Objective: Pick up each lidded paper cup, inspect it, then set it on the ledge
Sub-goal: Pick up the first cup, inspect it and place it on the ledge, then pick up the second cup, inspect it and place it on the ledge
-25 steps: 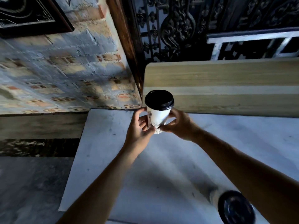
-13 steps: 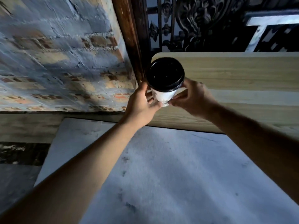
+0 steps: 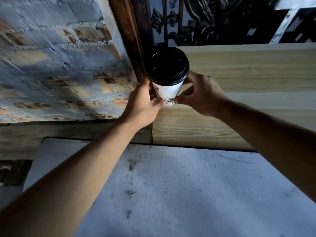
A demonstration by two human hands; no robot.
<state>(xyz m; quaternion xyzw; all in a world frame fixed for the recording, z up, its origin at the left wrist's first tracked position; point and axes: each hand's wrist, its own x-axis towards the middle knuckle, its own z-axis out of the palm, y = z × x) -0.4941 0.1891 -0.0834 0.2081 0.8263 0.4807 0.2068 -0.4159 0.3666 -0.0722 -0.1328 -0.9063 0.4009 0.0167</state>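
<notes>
A white paper cup (image 3: 168, 89) with a black lid is held upright between both hands, at the left end of the pale wooden ledge (image 3: 248, 65). My left hand (image 3: 142, 104) grips its lower left side. My right hand (image 3: 201, 94) pinches its lower right side and base. The cup's bottom is hidden by my fingers, so I cannot tell whether it rests on the ledge or hangs in front of it.
A white worn tabletop (image 3: 179, 194) lies below my arms. A brick wall (image 3: 56, 65) stands at the left. A dark wooden post (image 3: 130, 40) and black ornate ironwork (image 3: 205, 19) rise behind the ledge.
Both hands have carried the cup up and away from the tabletop toward the ledge. The second lidded cup at lower right has left the view.
</notes>
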